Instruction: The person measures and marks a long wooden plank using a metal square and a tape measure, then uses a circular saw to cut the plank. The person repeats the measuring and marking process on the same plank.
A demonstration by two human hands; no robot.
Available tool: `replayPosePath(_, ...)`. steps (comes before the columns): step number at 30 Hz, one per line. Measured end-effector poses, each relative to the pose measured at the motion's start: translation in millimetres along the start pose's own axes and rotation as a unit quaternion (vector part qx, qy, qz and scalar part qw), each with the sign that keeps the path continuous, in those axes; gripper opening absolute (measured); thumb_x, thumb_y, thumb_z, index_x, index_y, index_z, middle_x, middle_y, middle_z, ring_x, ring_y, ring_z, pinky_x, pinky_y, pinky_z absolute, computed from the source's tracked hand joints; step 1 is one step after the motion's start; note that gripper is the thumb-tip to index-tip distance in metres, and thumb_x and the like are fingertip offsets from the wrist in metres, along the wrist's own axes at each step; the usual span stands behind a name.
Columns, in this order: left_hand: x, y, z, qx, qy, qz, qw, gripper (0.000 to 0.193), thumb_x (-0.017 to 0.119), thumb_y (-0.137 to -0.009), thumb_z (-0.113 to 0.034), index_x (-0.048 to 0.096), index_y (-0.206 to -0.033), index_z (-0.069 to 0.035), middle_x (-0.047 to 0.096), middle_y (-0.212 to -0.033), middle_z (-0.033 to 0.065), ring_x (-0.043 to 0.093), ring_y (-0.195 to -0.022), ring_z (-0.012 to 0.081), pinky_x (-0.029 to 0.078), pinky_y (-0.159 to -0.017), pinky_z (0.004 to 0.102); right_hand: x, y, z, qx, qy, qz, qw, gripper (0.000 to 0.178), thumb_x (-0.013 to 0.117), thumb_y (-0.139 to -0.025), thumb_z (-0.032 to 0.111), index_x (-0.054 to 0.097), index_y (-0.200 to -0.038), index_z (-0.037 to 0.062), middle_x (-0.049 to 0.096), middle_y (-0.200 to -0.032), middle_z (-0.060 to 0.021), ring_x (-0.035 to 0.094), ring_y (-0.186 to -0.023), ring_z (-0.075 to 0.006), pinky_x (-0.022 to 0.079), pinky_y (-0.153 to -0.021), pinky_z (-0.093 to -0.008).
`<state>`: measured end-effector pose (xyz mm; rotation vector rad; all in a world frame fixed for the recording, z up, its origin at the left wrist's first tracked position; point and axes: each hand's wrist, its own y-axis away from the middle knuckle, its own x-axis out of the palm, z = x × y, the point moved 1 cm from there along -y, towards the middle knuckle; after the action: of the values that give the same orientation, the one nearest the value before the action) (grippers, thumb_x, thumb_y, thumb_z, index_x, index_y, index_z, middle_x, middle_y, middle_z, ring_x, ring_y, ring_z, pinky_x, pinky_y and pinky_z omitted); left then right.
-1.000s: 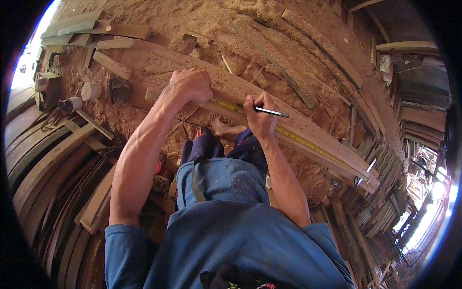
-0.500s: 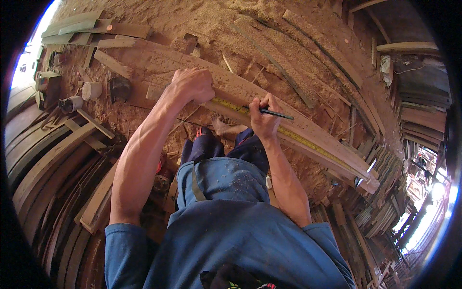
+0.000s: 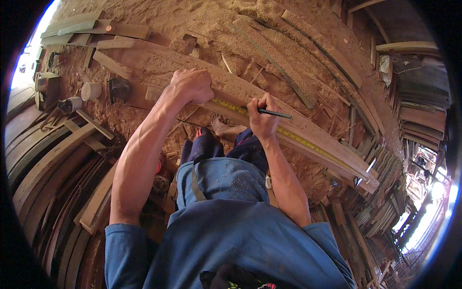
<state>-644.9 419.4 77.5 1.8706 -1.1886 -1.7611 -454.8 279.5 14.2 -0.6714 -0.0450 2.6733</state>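
At center frame, a worker's right hand [image 3: 263, 116] pinches a slim, dark pencil or pen [image 3: 276, 113], fingers closed, beside a yellow measuring tape [image 3: 310, 143]. The left hand [image 3: 191, 86], left of center, is balled tightly around the tape's upper-left end. The thin tape looks light and springy, best pinned flat; the long timber [image 3: 309, 129] beneath, slanting to the right, appears stiff and heavy, best gripped at both ends. Dusty planks [image 3: 275, 61] lie upper right.
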Motion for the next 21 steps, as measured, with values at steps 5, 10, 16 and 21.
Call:
replayPosePath(5, 0.4, -1.1, 0.5, -0.002, 0.004, 0.009, 1.000, 0.035, 0.065, -0.077, -0.022, 0.079, -0.104, -0.004, 0.076, -0.105, 0.0206, 0.074, -0.103, 0.0355, 0.057, -0.087, 0.0455, -0.7, -1.7, 0.6, -0.026, 0.029, 0.000, 0.999, 0.034, 0.070, -0.091, 0.011, 0.043, -0.072, 0.0070, 0.043, -0.056, -0.0059, 0.044, -0.050, -0.0163, 0.040, -0.049, -0.0352)
replayPosePath(10, 2.4, -0.3, 0.8, -0.004, 0.012, -0.003, 1.000, 0.036, 0.065, -0.077, -0.021, 0.078, -0.105, -0.004, 0.076, -0.106, 0.0206, 0.074, -0.103, 0.0357, 0.057, -0.087, 0.0457, -1.0, -1.3, 3.1, -0.029, 0.043, -0.008, 0.999, 0.033, 0.070, -0.092, 0.011, 0.044, -0.072, 0.0068, 0.045, -0.055, -0.0070, 0.047, -0.046, -0.0197, 0.043, -0.048, -0.0364)
replayPosePath(16, 1.8, -1.2, 1.4, 0.005, 0.011, -0.001, 1.000, 0.034, 0.065, -0.075, -0.020, 0.079, -0.102, -0.003, 0.076, -0.105, 0.0205, 0.074, -0.103, 0.0360, 0.058, -0.086, 0.0459, -0.9, -1.4, 3.3, -0.034, 0.044, -0.008, 0.998, 0.032, 0.070, -0.092, 0.011, 0.044, -0.073, 0.0067, 0.047, -0.056, -0.0078, 0.051, -0.047, -0.0192, 0.043, -0.048, -0.0368)
replayPosePath(21, 5.1, -3.4, 3.2, 0.000, 0.019, -0.006, 1.000, 0.032, 0.065, -0.073, -0.019, 0.079, -0.097, -0.003, 0.076, -0.101, 0.0203, 0.074, -0.100, 0.0358, 0.058, -0.084, 0.0460, 0.3, 1.2, -0.6, -0.039, 0.050, -0.010, 0.998, 0.033, 0.070, -0.094, 0.013, 0.044, -0.075, 0.0072, 0.049, -0.056, -0.0058, 0.054, -0.050, -0.0155, 0.045, -0.049, -0.0354)
